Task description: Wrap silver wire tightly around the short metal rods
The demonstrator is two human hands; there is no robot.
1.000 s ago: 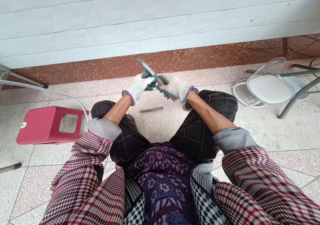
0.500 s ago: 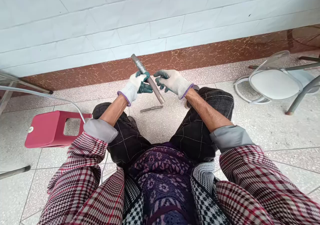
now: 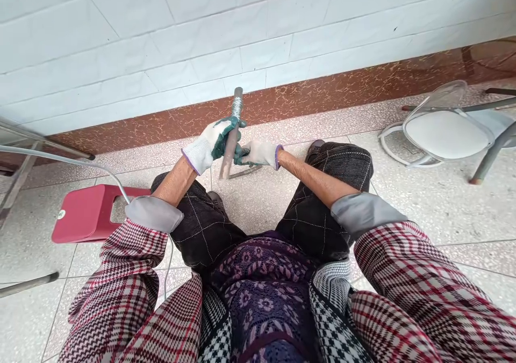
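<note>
My left hand [image 3: 217, 140], in a white knit glove with green coated fingers, is closed around a grey-brown pipe [image 3: 229, 151]. The pipe tilts, its upper end pointing toward the wall. Silvery wire [image 3: 237, 106] is wound in a band near that upper end. My right hand [image 3: 258, 154], gloved alike, is beside the lower half of the pipe with its fingers stretched toward it; whether they touch it I cannot make out. On the floor below lies a thin dark strip [image 3: 246, 173], partly behind the pipe and the right hand.
A red plastic stool [image 3: 83, 215] lies on the speckled tile floor at left, with a pale cable [image 3: 102, 168] passing above it. At right are a white-seated chair [image 3: 447, 133] and a metal leg [image 3: 494, 153]. The tiled wall [image 3: 258, 30] rises ahead.
The pipe has swung, its upper end moving right and its lower end left. My right hand has moved down and left, closer to the pipe's lower half.
</note>
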